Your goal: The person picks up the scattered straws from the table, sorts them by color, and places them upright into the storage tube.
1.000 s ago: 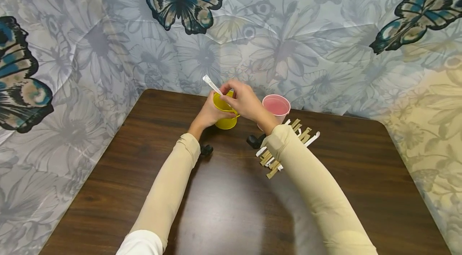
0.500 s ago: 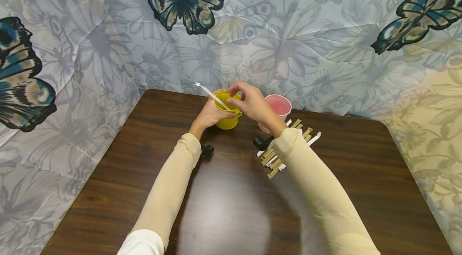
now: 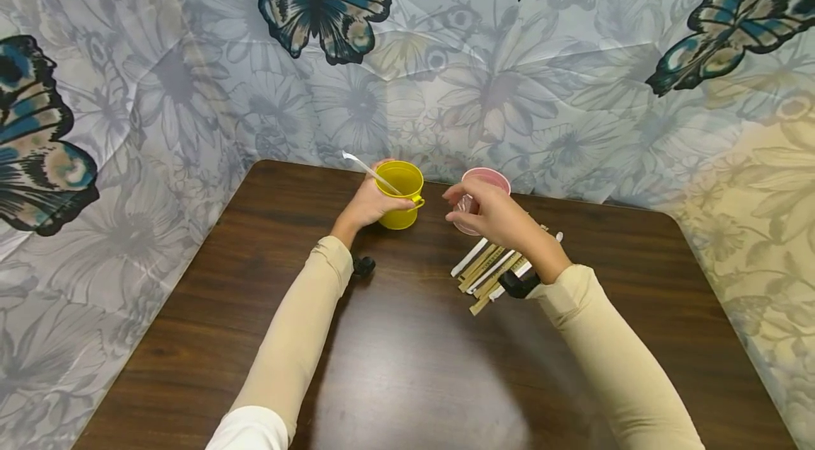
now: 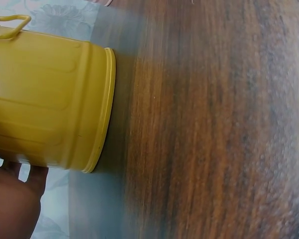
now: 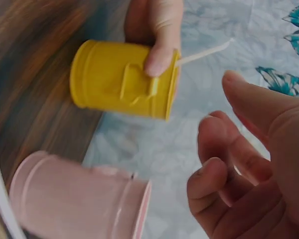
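My left hand (image 3: 371, 208) grips a small yellow bucket (image 3: 402, 215) near the table's back edge, its thumb lying across the side by the handle. A slim white paper stick (image 3: 366, 168) leans inside and sticks out over the left rim. In the left wrist view the yellow bucket (image 4: 45, 99) stands with its base close to the wood. My right hand (image 3: 499, 213) is in the air with nothing in its loosely bent fingers, overlapping a pink bucket (image 3: 489, 174) in the head view. The right wrist view shows the pink bucket (image 5: 84, 194) apart from those fingers.
Several tan and white slim paper sticks (image 3: 487, 273) lie side by side on the brown table (image 3: 395, 365), below my right hand and partly hidden by it. A butterfly-print cloth (image 3: 458, 82) hangs directly behind the table's back edge.
My right hand lets go of the white stick, which drops into the yellow bucket, then moves right toward the pink bucket and the sticks. The left hand keeps holding the yellow bucket in place.
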### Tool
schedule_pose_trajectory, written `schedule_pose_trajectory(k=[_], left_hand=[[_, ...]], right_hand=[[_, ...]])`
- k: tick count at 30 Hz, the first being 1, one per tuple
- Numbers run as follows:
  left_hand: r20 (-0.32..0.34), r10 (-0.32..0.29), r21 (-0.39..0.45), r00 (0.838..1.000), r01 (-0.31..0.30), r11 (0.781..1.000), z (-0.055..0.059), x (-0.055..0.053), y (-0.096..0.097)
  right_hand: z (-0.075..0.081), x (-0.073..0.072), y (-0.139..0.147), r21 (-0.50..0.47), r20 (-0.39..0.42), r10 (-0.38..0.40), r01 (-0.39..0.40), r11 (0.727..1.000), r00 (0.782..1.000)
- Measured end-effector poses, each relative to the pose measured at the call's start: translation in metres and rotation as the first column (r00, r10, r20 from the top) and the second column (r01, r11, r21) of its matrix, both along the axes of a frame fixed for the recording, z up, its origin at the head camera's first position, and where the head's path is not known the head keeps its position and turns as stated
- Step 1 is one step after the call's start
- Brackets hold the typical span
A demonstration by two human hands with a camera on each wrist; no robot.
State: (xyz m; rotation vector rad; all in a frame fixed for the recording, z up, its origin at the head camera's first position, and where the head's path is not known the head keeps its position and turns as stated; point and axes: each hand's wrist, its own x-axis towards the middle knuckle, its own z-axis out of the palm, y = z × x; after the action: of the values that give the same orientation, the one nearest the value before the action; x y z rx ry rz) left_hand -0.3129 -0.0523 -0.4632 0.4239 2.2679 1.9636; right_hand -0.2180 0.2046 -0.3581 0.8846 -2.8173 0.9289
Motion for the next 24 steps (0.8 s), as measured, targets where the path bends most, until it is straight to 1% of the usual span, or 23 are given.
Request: schedule_pose_trajectory(k=[4,6,8,10,12,13,20,24], left_hand=[[0.022,-0.027,0.015,0.999,0.026,1.0,0.003,0.002,0.0],[0.028,-0.036,0.018,0.999,0.036,0.999,0.007,0.004,-0.001],[0.035,-0.043,0.02,0.998,0.043,0.999,0.015,0.008,-0.001],[0.038,-0.053,0.022,0.998,0.053,0.998,0.02,0.011,-0.002],[0.043,-0.058,0.022,0.997,0.057,0.998,0.022,0.011,-0.002],[0.043,-0.058,0.025,0.997,0.056,0.998,0.022,0.011,-0.002],[0.021,-0.046,0.033,0.999,0.045,0.998,0.005,0.004,-0.001],[0.001,-0.037,0.031,0.999,0.037,0.999,0.002,0.003,-0.002]], right_hand=[[-0.009,0.015,0.027,0.034,0.022,-0.052,0.051,0.998,0.998],[-0.013,0.021,0.039,0.046,0.023,-0.075,0.074,0.996,0.997],[-0.018,0.027,0.05,0.046,0.024,-0.087,0.086,0.995,0.996],[-0.024,0.032,0.061,0.044,0.03,-0.104,0.103,0.994,0.994],[-0.03,0.035,0.07,0.041,0.036,-0.121,0.12,0.992,0.992],[-0.033,0.037,0.074,0.039,0.042,-0.125,0.124,0.992,0.991],[-0.056,0.048,0.098,0.101,0.085,-0.157,0.148,0.984,0.984],[-0.071,0.051,0.107,0.115,0.102,-0.165,0.153,0.981,0.981]])
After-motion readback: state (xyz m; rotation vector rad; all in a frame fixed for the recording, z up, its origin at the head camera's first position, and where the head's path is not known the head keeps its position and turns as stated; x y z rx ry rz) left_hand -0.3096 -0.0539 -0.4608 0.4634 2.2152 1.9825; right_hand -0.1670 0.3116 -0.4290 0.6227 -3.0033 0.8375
